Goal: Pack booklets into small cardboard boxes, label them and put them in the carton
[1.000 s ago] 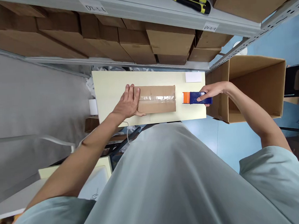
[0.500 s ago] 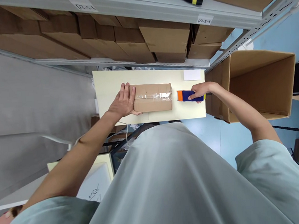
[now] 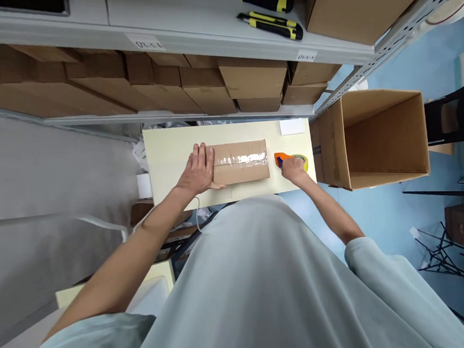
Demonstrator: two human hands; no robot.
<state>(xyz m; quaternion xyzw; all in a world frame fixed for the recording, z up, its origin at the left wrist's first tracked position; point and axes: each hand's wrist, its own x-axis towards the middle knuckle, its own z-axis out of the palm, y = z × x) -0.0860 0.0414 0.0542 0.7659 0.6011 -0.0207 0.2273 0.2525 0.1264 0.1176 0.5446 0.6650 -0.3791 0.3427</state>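
A narrow brown cardboard box lies on the cream tabletop, a strip of shiny clear tape running along its upper face. My left hand grips its left end, fingers flat on top and thumb low along the near side. Just beyond the box's right end, my right hand is closed around a tape dispenser with an orange front, blue body and yellow-green roll end. A gap separates the dispenser from the box. My fingers hide much of the dispenser's handle.
A large open cardboard carton stands against the table's right side. Above the far edge runs a metal shelf with brown boxes below and utility knives on top. A white label or card lies at the back right. A white cable hangs near the front edge.
My right hand has turned the dispenser, showing its orange front and roll, and my forearm has swung inward. My left hand stays on the box. The camera view has shifted upward.
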